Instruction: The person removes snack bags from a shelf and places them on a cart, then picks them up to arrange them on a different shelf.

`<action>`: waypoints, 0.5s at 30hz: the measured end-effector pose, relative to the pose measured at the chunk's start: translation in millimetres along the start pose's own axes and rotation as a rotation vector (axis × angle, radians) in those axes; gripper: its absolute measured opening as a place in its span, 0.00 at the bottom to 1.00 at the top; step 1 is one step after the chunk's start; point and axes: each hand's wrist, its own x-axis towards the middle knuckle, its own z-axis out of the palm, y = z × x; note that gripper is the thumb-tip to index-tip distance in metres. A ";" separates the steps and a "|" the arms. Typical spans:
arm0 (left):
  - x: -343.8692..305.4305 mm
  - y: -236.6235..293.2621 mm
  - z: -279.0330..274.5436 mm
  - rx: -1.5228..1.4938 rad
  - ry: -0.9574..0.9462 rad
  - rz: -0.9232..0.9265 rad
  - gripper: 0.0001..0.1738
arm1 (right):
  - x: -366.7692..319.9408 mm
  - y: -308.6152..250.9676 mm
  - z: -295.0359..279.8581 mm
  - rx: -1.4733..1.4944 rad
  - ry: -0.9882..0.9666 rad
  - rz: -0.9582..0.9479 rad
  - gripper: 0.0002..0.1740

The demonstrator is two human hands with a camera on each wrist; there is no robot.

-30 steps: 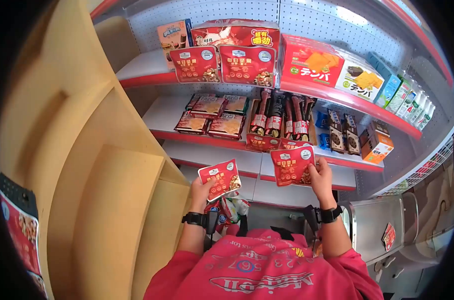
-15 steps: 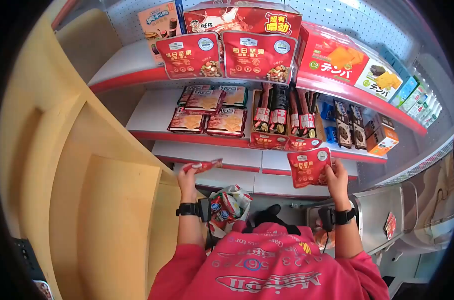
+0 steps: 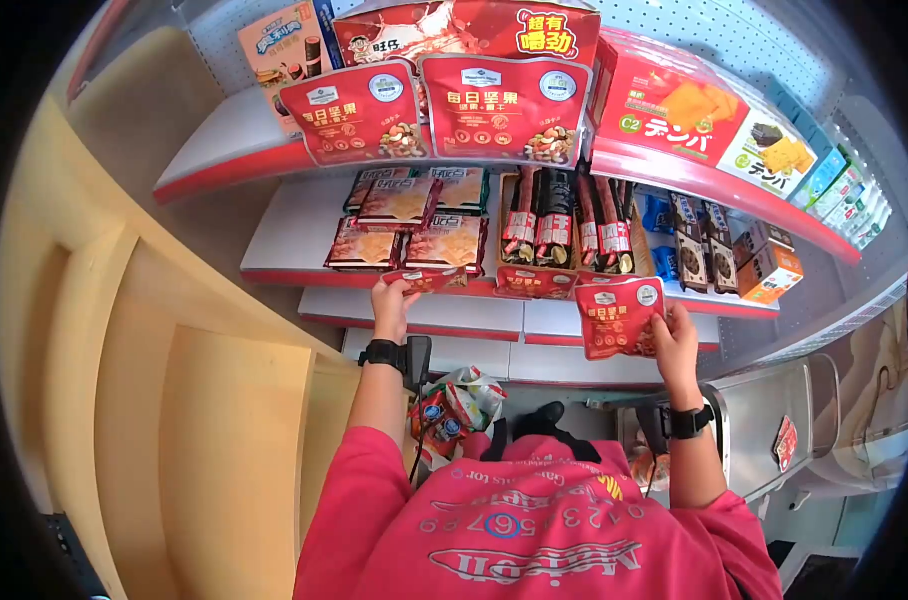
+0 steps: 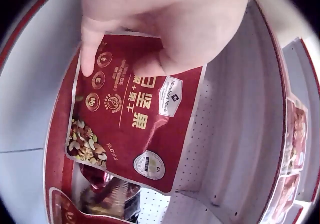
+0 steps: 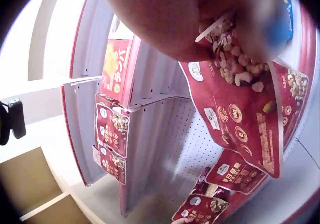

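Observation:
My left hand (image 3: 392,305) grips a red nut pouch (image 4: 145,119) by one end, thumb on its printed front. In the head view this pouch overlaps the front edge of the middle shelf, just before stacked cracker packs (image 3: 399,205). Further right, a second red nut pouch (image 3: 617,318) is pinched at its right side by my right hand (image 3: 677,345); it hangs nearly upright before the shelf edge. Two matching pouches (image 3: 536,283) (image 5: 235,171) stand at that edge, in front of dark stick-shaped snacks (image 3: 554,215).
Two more nut pouches (image 3: 507,110) front the upper shelf, beside red cracker boxes (image 3: 664,110). Cookie packs (image 3: 719,245) and an orange box (image 3: 772,272) sit right on the middle shelf. A wooden shelf unit (image 3: 224,420) borders the left; a bag of snacks (image 3: 454,410) is below.
My left hand has raised its pouch to the middle shelf edge, tipping it from front-facing to flatter. My right hand has shifted right with its pouch. The head view is closer to the shelves.

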 end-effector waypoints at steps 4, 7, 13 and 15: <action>15.1 -9.4 -2.0 0.006 -0.043 0.021 0.11 | 3.4 15.0 -4.5 0.041 0.030 0.022 0.05; 20.1 -14.8 -3.5 0.037 -0.139 0.122 0.11 | 2.3 9.2 -6.5 -0.006 0.034 0.012 0.05; 27.1 -32.4 -13.0 0.008 -0.087 0.193 0.11 | 8.1 10.3 -1.3 0.017 0.035 -0.016 0.05; 28.8 -37.7 -17.5 0.077 -0.105 0.177 0.11 | 8.5 11.9 1.5 0.054 0.044 -0.044 0.05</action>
